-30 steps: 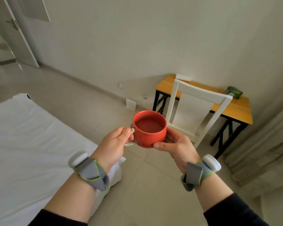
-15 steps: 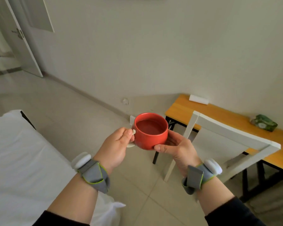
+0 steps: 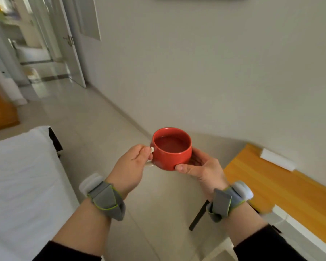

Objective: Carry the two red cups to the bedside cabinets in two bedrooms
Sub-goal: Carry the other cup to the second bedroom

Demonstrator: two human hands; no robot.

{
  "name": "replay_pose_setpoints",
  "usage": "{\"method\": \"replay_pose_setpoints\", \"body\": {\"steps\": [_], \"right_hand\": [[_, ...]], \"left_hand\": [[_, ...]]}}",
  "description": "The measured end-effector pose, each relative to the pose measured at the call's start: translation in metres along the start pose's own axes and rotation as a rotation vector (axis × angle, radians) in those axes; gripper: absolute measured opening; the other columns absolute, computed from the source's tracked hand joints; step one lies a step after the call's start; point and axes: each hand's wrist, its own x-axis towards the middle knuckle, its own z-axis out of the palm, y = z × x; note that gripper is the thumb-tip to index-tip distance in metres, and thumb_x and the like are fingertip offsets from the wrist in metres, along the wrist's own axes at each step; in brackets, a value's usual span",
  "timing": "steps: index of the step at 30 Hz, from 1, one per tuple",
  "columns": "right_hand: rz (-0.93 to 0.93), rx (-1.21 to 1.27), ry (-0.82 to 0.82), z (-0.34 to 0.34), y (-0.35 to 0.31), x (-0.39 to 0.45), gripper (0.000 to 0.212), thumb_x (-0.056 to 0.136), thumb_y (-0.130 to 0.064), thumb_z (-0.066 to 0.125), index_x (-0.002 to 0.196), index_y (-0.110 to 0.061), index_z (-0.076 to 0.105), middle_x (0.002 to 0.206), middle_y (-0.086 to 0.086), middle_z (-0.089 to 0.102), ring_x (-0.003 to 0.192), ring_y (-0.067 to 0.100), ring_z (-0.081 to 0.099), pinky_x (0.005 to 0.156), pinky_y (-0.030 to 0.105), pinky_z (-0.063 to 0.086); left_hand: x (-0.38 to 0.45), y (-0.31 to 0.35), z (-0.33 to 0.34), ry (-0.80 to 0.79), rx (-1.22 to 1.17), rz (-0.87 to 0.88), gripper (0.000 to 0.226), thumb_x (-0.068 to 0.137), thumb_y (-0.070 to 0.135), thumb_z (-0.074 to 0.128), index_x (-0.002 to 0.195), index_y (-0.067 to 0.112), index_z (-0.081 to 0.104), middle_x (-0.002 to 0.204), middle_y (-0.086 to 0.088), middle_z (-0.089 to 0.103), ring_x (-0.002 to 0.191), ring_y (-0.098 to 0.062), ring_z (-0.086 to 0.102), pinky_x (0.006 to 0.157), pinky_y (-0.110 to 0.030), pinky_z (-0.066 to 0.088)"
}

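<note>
Between bed (image 3: 23, 181) and table (image 3: 282, 187), the head view shows the red cup (image 3: 171, 148) upright at chest height, left hand (image 3: 132, 166) fingers clamped on its white handle, right hand (image 3: 201, 167) cradling the opposite side, equally near.

A home bedroom: a white-sheeted bed (image 3: 21, 178) at lower left, a wooden desk (image 3: 282, 187) at right, an open door (image 3: 72, 42) upper left onto a hallway.

bed (image 3: 17, 176) left, desk (image 3: 282, 185) right, cup (image 3: 171, 149) between
</note>
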Motion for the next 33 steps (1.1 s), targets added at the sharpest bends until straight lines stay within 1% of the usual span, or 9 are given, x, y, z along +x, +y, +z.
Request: {"method": "replay_pose_setpoints", "body": {"steps": [3, 5, 9, 13, 16, 19, 24, 27, 33], "right_hand": [[0.002, 0.017, -0.043, -0.003, -0.004, 0.049, 0.063, 0.06, 0.011, 0.077, 0.116, -0.011, 0.061, 0.104, 0.002, 0.073, 0.09, 0.01, 0.07, 0.071, 0.018, 0.053], [0.014, 0.02, -0.102, -0.002, -0.004, 0.088, 0.064, 0.06, 0.012, 0.076, 0.118, -0.01, 0.059, 0.105, 0.002, 0.072, 0.09, 0.009, 0.07, 0.072, 0.018, 0.053], [0.017, 0.018, -0.206, 0.013, 0.001, 0.161, 0.058, 0.058, 0.01, 0.077, 0.108, -0.016, 0.063, 0.094, -0.006, 0.076, 0.089, 0.009, 0.071, 0.072, 0.018, 0.054], [0.022, 0.04, -0.251, 0.034, 0.007, 0.213, 0.064, 0.049, -0.004, 0.082, 0.109, -0.014, 0.065, 0.1, -0.002, 0.076, 0.094, 0.014, 0.07, 0.074, 0.021, 0.054], [0.016, 0.036, -0.287, 0.061, 0.013, 0.266, 0.059, 0.045, -0.01, 0.085, 0.101, -0.018, 0.068, 0.098, -0.002, 0.076, 0.093, 0.014, 0.071, 0.073, 0.02, 0.054], [0.001, 0.029, -0.302, 0.095, 0.015, 0.329, 0.059, 0.044, -0.012, 0.086, 0.099, -0.02, 0.069, 0.097, -0.003, 0.077, 0.092, 0.013, 0.071, 0.072, 0.019, 0.054], [0.0, 0.04, -0.326, 0.142, 0.016, 0.409, 0.059, 0.044, -0.011, 0.084, 0.099, -0.02, 0.067, 0.095, -0.005, 0.077, 0.089, 0.01, 0.071, 0.071, 0.018, 0.053], [0.018, 0.043, -0.379, 0.172, 0.016, 0.46, 0.057, 0.046, -0.01, 0.083, 0.099, -0.02, 0.067, 0.094, -0.005, 0.077, 0.089, 0.01, 0.071, 0.071, 0.018, 0.053], [0.028, 0.042, -0.45, 0.22, 0.028, 0.567, 0.056, 0.048, -0.009, 0.082, 0.1, -0.023, 0.065, 0.093, -0.008, 0.077, 0.09, 0.01, 0.071, 0.071, 0.019, 0.054]], "left_hand": [[0.035, 0.002, 0.002, 0.046, 0.004, -0.023, 0.03, 0.087, 0.041, 0.041, 0.07, 0.022, 0.057, 0.075, 0.007, 0.058, 0.073, -0.017, 0.05, 0.076, -0.045, 0.044], [0.061, -0.001, 0.002, 0.095, -0.004, -0.045, 0.03, 0.092, 0.035, 0.043, 0.07, 0.021, 0.057, 0.074, 0.007, 0.057, 0.071, -0.016, 0.049, 0.074, -0.043, 0.044], [0.113, -0.014, -0.011, 0.159, -0.001, -0.079, 0.03, 0.096, 0.029, 0.041, 0.074, 0.016, 0.058, 0.075, 0.006, 0.056, 0.072, -0.014, 0.049, 0.074, -0.04, 0.041], [0.154, -0.025, -0.029, 0.202, 0.03, -0.084, 0.031, 0.096, 0.028, 0.04, 0.074, 0.016, 0.058, 0.073, 0.007, 0.056, 0.071, -0.012, 0.049, 0.074, -0.037, 0.04], [0.198, -0.039, -0.053, 0.232, 0.048, -0.076, 0.03, 0.096, 0.027, 0.041, 0.075, 0.015, 0.059, 0.072, 0.007, 0.055, 0.071, -0.01, 0.049, 0.074, -0.036, 0.04], [0.255, -0.054, -0.087, 0.26, 0.05, -0.073, 0.03, 0.096, 0.026, 0.042, 0.077, 0.012, 0.06, 0.072, 0.008, 0.055, 0.066, -0.003, 0.048, 0.071, -0.031, 0.04], [0.327, -0.073, -0.13, 0.257, 0.081, -0.087, 0.03, 0.096, 0.025, 0.04, 0.078, 0.011, 0.059, 0.073, 0.006, 0.055, 0.07, -0.01, 0.049, 0.073, -0.033, 0.04], [0.375, -0.087, -0.157, 0.282, 0.097, -0.131, 0.03, 0.097, 0.026, 0.04, 0.077, 0.012, 0.058, 0.073, 0.004, 0.055, 0.073, -0.014, 0.048, 0.075, -0.035, 0.041], [0.468, -0.127, -0.2, 0.32, 0.11, -0.171, 0.031, 0.097, 0.026, 0.039, 0.077, 0.013, 0.059, 0.072, 0.004, 0.055, 0.071, -0.015, 0.049, 0.073, -0.036, 0.042]]}}
